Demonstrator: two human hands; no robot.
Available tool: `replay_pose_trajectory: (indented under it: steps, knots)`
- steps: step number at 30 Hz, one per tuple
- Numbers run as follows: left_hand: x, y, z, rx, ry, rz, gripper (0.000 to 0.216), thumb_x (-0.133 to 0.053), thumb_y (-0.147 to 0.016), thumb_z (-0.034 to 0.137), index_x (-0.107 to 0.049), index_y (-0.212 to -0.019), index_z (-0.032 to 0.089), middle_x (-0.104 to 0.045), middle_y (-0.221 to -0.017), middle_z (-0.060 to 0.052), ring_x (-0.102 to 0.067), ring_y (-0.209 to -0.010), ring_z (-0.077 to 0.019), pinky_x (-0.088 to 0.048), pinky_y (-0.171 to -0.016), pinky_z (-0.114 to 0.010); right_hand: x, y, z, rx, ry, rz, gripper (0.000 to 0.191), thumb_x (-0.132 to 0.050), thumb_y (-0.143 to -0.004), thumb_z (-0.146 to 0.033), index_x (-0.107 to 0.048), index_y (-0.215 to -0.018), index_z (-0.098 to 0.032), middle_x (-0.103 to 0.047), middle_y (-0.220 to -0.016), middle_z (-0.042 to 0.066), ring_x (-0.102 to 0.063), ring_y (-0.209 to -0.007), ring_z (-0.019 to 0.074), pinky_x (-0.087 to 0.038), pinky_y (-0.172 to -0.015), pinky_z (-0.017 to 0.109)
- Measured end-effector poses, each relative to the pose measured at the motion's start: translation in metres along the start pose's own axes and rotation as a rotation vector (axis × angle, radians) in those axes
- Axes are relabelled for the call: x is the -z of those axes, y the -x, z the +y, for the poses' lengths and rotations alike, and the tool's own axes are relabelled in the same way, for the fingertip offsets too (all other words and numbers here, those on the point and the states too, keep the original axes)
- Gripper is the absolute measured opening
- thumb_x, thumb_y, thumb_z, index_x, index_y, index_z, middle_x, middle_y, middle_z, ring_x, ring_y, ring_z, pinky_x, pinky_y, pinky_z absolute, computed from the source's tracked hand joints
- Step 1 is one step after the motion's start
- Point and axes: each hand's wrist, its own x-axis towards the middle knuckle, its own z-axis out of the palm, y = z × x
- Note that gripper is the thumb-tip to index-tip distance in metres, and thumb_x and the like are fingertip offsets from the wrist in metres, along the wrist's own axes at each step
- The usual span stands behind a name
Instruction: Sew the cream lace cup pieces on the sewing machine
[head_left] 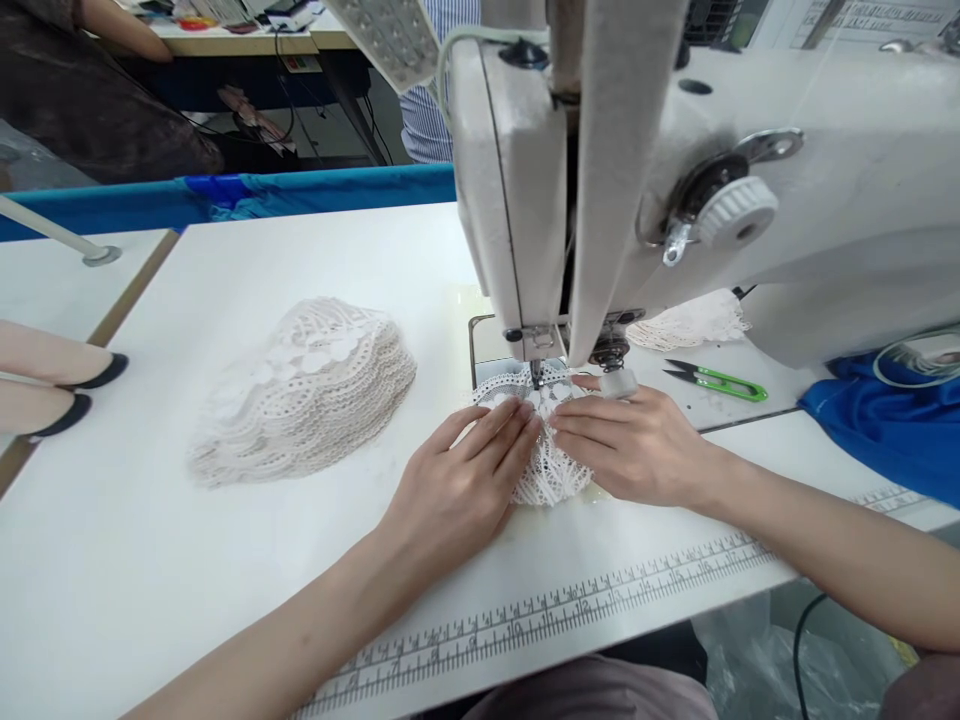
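Observation:
A white lace piece (546, 470) lies under the presser foot (537, 372) of a white sewing machine (525, 180). My left hand (457, 480) rests flat on the lace's left side, fingers stretched toward the needle. My right hand (637, 445) presses flat on the lace's right side, fingertips nearly meeting the left hand's. Neither hand grips anything; both hold the lace down on the table.
A stack of lace pieces (307, 390) sits to the left on the white table (150, 560). Green thread snips (720, 380) and more lace (694, 320) lie behind the machine; blue fabric (885, 420) at right. A printed ruler (570, 600) runs along the front edge. Another person sits far back.

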Motion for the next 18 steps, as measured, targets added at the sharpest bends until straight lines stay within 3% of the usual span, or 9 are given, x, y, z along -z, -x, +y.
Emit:
replay_pose_trajectory:
  steps: [18]
  knots:
    - [-0.004,-0.006,-0.012,0.06,0.012,-0.007,0.041,-0.043,-0.081,0.005,-0.06,-0.119,0.007,-0.064,-0.121,-0.014,-0.059,-0.115,-0.0257,-0.043,-0.097,-0.046,-0.005,-0.001,0.007,-0.012,0.043,-0.001,0.029,-0.045,-0.087,-0.002,-0.071,-0.084,-0.014,-0.075,-0.094,0.002,-0.069,-0.081,0.0132,-0.052,-0.092,0.033]
